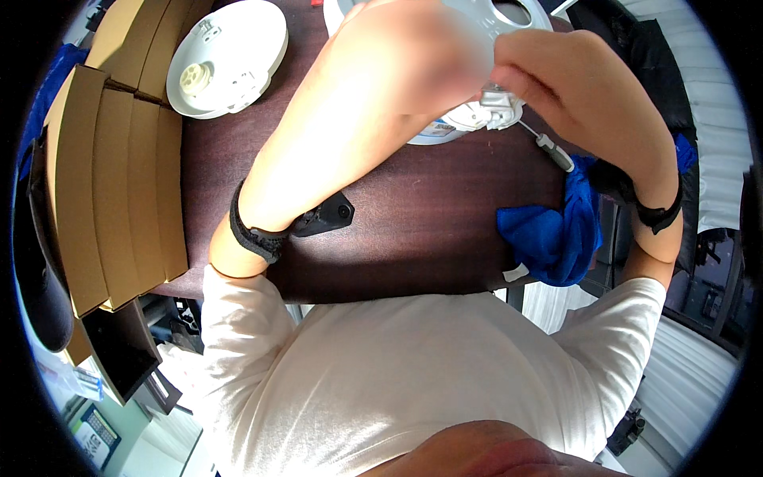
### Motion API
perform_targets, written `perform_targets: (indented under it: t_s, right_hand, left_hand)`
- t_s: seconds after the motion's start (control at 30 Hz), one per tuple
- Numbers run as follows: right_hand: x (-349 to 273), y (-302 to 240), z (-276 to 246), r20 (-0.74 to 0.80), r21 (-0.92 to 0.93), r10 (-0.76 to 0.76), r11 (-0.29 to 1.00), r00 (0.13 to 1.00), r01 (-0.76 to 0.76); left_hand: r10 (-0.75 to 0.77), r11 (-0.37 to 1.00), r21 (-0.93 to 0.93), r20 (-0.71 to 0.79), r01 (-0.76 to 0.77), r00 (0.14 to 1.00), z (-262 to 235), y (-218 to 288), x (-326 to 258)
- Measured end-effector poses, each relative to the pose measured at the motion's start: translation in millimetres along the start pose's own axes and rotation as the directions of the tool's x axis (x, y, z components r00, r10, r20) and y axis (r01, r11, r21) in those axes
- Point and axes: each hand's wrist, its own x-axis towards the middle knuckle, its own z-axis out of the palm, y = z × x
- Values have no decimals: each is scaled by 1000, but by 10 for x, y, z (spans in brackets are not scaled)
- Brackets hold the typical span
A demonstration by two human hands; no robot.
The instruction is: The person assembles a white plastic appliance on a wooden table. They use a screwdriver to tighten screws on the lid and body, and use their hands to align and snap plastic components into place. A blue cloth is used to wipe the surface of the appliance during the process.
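A person in a white T-shirt bends over a dark wooden worktop (429, 238), both hands busy at the top centre of the frame. The left hand (413, 56), large and blurred by its nearness to the camera, lies over a round white plastic unit (457, 123); how its fingers are set cannot be told. The right hand (568, 87) comes in from the upper right with its fingers curled and drawn together on a small grey metal part (497, 99) at the unit's edge. Just below that hand, a small screwdriver (548, 147) with a grey handle lies slanted on the worktop, its tip pointing up toward the unit. A crumpled blue cloth (556, 230) sits at the worktop's right edge, just beside the screwdriver's handle. A second round white unit (226, 60) rests in the upper left, well apart from the hands, next to a row of flat brown cardboard boxes (119, 183) standing along the left edge. Both wrists wear black straps; a small black plastic piece (326, 215) lies on the worktop beside the left forearm.
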Motion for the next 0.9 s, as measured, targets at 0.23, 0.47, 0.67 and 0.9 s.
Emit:
perform_targets:
  t_s: [0.23, 0.47, 0.67, 0.9]
  right_hand:
    - [-93, -28, -132, 59, 175, 79, 981, 995, -89]
    - [-62, -44, 4, -14, 103, -31, 994, 999, 33]
    - [5, -44, -55, 81, -127, -100, 986, 992, 110]
    - [139, -129, -143, 249, -161, -78, 979, 965, 121]
  left_hand:
    - [60, 998, 21, 1, -60, 998, -8, -15, 18]
    - [14, 1000, -6, -7, -15, 1000, -5, 3, 3]
    - [29, 1000, 11, -8, -28, 1000, 5, -5, 9]
    - [24, 1000, 17, -22, -24, 999, 26, -7, -6]
